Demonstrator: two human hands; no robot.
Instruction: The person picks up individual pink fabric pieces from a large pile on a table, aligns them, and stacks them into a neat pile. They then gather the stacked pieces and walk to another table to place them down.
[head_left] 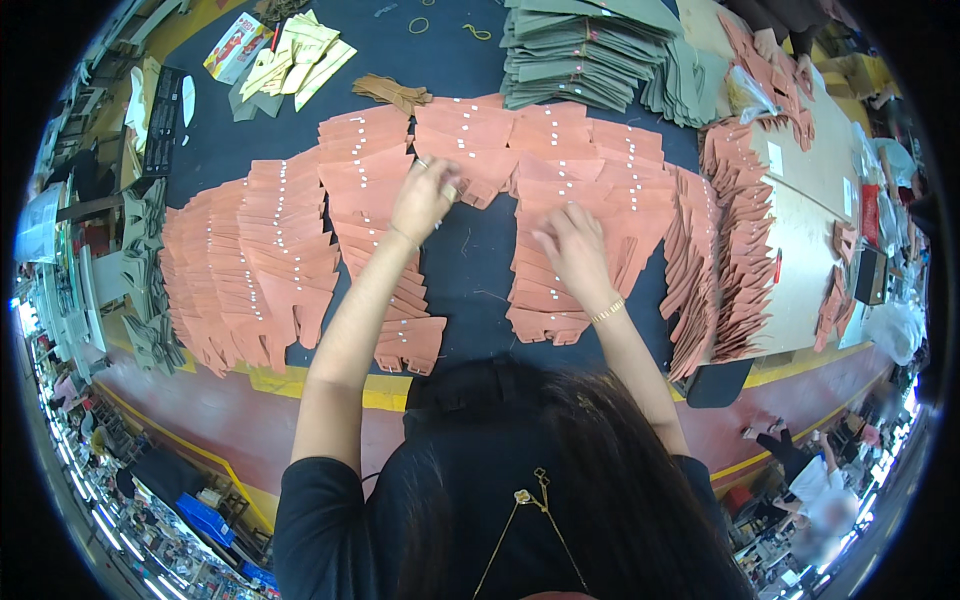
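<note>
Salmon-pink cut fabric pieces (555, 140) with small white stickers lie in overlapping rows across the dark table. My left hand (428, 200) is over the middle rows, fingers bent and closed at the notched edge of a fabric piece (484, 192), which it seems to pinch. The fingertips are partly hidden. To the right, my right hand (578, 252) rests on or just above another row of pieces (548, 292). Its thumb is apart from the loosely bent fingers, and nothing shows between them.
Grey-green fabric stacks (585, 60) stand at the far side, beside a brown fabric bundle (392, 93) and pale yellow pieces (300, 58). More salmon stacks (740, 240) line the right, by a light board (815, 260). Another person's hands (768, 45) are at the far right.
</note>
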